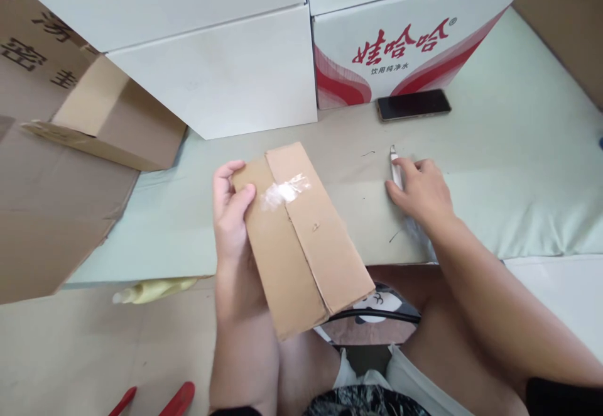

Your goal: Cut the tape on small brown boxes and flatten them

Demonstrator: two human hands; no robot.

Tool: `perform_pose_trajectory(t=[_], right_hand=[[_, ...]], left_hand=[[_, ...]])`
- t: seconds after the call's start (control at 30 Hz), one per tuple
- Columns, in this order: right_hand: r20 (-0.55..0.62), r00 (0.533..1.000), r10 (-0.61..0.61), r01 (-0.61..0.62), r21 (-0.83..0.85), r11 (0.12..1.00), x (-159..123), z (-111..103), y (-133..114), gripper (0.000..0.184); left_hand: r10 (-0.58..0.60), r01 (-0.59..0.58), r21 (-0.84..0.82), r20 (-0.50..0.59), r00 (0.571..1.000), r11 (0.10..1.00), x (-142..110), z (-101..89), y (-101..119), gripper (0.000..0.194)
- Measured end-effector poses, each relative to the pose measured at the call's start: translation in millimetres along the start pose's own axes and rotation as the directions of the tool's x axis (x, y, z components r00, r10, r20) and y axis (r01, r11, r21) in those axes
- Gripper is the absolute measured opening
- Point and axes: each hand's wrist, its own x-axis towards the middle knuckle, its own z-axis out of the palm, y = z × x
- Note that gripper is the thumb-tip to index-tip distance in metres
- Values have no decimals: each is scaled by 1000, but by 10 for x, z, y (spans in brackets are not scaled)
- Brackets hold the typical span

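My left hand (232, 205) grips a small flat cardboard box (301, 259) by its left edge, thumb on top. The box is tilted above the table's front edge, its flaps meeting along a seam. A wrinkled strip of clear tape (286, 192) crosses that seam near the far end. To the right, my right hand (419, 191) rests at the tabletop with thumb and fingers closed around a slim white utility knife (396, 174), its narrow metal tip pointing away from me. Some clear plastic (418, 232) lies beneath the right wrist, partly hidden.
White cartons (221, 76) stand stacked at the back, one with red lettering (400, 42). A black phone (414, 105) lies before them. Large brown cardboard boxes (61, 215) flank the left side. The table (164, 227) has a pale green cover. A yellow bottle (157, 289) shows below its edge.
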Motion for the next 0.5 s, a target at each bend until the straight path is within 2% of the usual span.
perform_pose_trajectory(t=[0.13,0.2,0.23,0.27,0.3,0.37,0.43,0.5], right_hand=[[6,1000,-12,12,89,996,30,-3,35,61],[-8,1000,0,2,275,961,18,-12,6,60],[0,1000,10,-9,415,910,6,-21,-19,59],[17,1000,15,-22,572,820,-9,-35,-50,58],[39,999,7,-33,723,690,-30,-56,-83,57],[69,996,-53,-44,925,378,-86,-119,-146,52],[52,988,-145,-34,991,128,-152,-202,-192,47],[16,973,-230,-15,1000,4,-215,-283,-216,43]], left_hand=[[-22,18,56,68,997,998,26,-2,-126,40],[-6,-2,92,89,996,996,43,-7,-176,38],[3,-13,106,95,995,994,48,-9,-193,37],[11,-23,118,102,995,993,49,-10,-206,37],[19,-33,129,110,994,991,47,-8,-214,36],[29,-49,151,131,991,987,30,1,-219,35],[36,-64,178,154,987,982,-1,21,-215,34],[42,-79,214,173,984,974,-38,49,-210,34]])
